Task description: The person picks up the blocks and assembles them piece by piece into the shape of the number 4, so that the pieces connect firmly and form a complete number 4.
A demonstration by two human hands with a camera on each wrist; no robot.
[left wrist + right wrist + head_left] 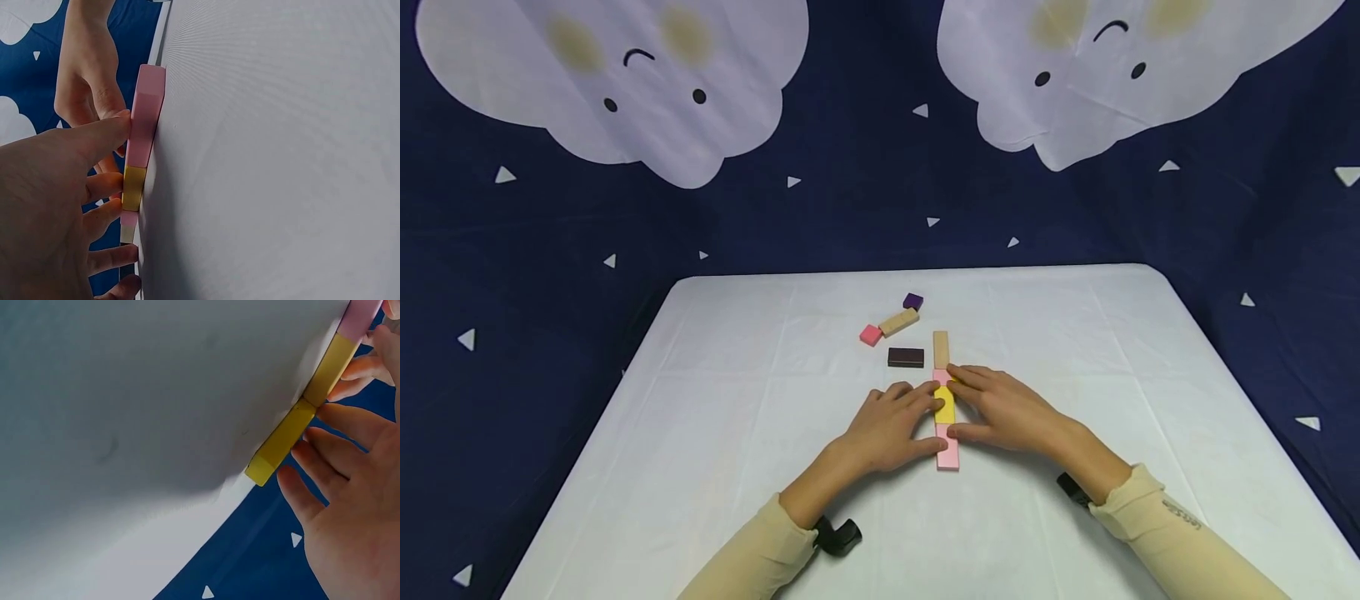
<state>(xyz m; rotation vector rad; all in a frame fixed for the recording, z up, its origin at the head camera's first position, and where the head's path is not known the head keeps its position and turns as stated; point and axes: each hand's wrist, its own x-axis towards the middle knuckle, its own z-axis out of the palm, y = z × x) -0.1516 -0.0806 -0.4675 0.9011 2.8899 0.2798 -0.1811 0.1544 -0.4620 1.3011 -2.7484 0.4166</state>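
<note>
A white-covered table before a navy backdrop, as we see it, with four loose blocks lying apart.
Faint creases cross the table's covering, and its far corners are rounded; behind it we find two large pale clouds, the left cloud and the right cloud, both cut by the top edge and each bearing yellowish blotches, black ovals and a small dark curve, with white triangles scattered around; toward the table's far side we see a dark brown block, and beyond it a slanted plain wooden block between a coral-red block and a purple block.
</note>
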